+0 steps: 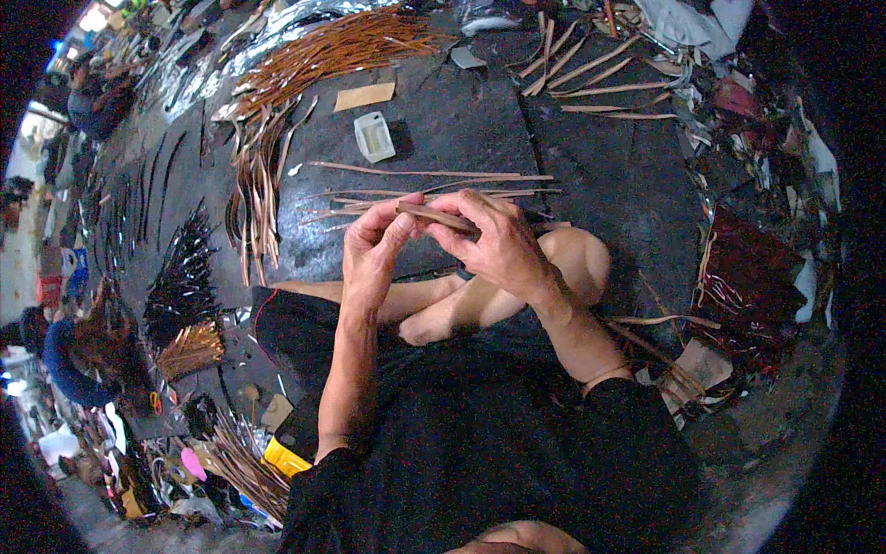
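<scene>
Currently left fingers [401, 229] and right fingers [454, 200] are pinched tight on a brown strip [439, 218] above the crossed legs [461, 309], near loose tan strips [434, 174] on the dark mat [461, 115], so slack in either pinch could let it twist or drop among them.

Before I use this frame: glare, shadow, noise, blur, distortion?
All in the head view: bluish glare on the dark flat work surface, left of centre; shadow right of the white rectangular plastic container; speckle noise over the black fabric shirt; fisheye bending toward a black rim; no obvious motion blur on the left hand or right hand.
</scene>
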Tool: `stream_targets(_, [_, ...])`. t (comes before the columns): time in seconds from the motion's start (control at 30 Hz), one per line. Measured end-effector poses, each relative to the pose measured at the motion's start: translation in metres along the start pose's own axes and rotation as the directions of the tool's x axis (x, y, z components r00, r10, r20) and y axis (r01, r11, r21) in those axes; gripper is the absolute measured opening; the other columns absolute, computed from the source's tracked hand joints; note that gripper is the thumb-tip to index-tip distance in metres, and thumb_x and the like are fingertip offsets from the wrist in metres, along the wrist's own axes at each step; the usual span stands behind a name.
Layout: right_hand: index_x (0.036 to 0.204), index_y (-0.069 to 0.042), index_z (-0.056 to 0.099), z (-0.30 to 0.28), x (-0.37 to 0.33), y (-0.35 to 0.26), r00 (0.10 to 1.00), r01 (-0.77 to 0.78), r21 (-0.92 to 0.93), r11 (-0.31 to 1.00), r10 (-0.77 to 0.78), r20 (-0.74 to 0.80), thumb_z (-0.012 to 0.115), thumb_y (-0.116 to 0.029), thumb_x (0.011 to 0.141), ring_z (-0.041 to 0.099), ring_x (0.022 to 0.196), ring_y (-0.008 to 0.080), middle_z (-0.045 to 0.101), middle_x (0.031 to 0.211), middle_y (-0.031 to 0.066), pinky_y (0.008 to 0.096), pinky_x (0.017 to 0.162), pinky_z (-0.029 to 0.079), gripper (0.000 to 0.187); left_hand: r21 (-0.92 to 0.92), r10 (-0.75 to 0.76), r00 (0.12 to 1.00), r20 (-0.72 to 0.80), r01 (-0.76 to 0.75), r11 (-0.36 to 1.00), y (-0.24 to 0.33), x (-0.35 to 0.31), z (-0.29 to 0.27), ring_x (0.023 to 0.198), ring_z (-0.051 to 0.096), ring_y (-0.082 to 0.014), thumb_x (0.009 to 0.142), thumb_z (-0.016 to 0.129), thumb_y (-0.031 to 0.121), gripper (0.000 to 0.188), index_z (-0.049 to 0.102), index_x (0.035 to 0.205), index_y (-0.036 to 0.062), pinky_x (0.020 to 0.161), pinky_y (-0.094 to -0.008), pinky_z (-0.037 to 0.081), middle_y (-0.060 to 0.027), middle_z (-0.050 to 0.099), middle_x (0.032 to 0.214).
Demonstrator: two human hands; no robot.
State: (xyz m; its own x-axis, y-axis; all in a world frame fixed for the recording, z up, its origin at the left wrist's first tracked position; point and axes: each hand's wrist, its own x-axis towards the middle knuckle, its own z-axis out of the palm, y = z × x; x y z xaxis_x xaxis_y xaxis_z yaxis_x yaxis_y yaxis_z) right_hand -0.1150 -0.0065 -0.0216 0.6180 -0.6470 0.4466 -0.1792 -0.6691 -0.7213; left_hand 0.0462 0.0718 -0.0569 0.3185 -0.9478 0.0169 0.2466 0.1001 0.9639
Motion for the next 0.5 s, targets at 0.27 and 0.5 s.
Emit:
stream_targets(0.27, [0.092,-0.004,0.061,0.038,0.013,-0.004,0.996,0.061,0.063,0.996,-0.056,-0.073,0.07,-0.007,0.08,0.068,0.078,0.0261,0.066,0.086,0.0097,0.0357,0.067,0.053,0.015,-0.279,0.167,0.977,-0.131,-0.199,0.939,-0.02,0.0,-0.006,0.112,0.056,-0.0221,0.096,0.058,0.022,0.02,0.063,0.102,0.0037,0.095,-0.0346,0.044,-0.0074,0.062,0.108])
stream_targets(0.5, [0.086,-0.005,0.055,0.053,0.022,-0.014,0.977,0.157,-0.08,0.984,-0.166,-0.135,0.07,-0.006,0.077,0.067,0.068,0.0256,0.064,0.076,0.0081,0.0348,0.06,0.054,0.017,-0.634,-0.002,0.945,-0.328,-0.219,0.741,0.002,0.001,0.014,0.104,0.058,-0.0231,0.099,0.052,0.03,0.02,0.054,0.103,0.0112,0.091,-0.0365,0.047,-0.0008,0.058,0.091])
